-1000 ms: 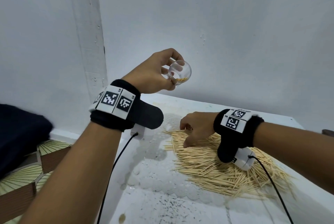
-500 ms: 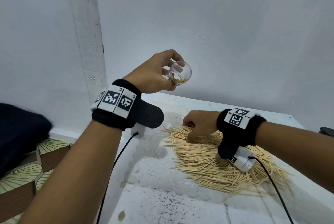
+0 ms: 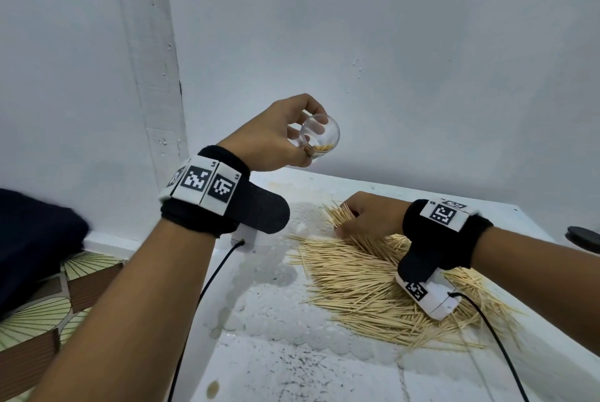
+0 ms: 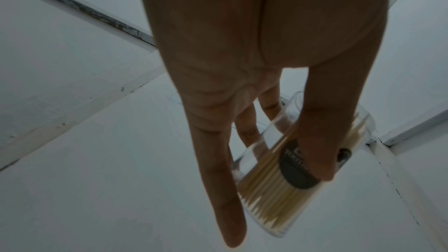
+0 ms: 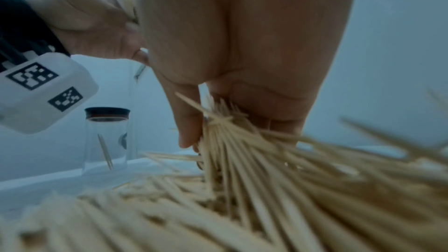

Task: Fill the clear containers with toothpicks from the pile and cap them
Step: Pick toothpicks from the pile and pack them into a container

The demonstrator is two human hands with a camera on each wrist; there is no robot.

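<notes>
Left hand [image 3: 276,138] raised above table [image 3: 292,369], grip wrapped round clear container [image 3: 319,137] partly filled with toothpicks; right hand [image 3: 367,221] low on pile [image 3: 373,288], grip clenched on bundle [image 5: 225,141]; capped container [image 5: 106,139] standing beside pile

Two containers, two hands, one heap of toothpicks

One open clear container [image 3: 319,138] with a few toothpicks is in the left hand [image 3: 272,142]; one capped container [image 5: 106,141] stands with two inside. The right hand [image 3: 370,221] grips one bundle [image 5: 218,133] from the single pile [image 3: 389,297], too many to count.
</notes>
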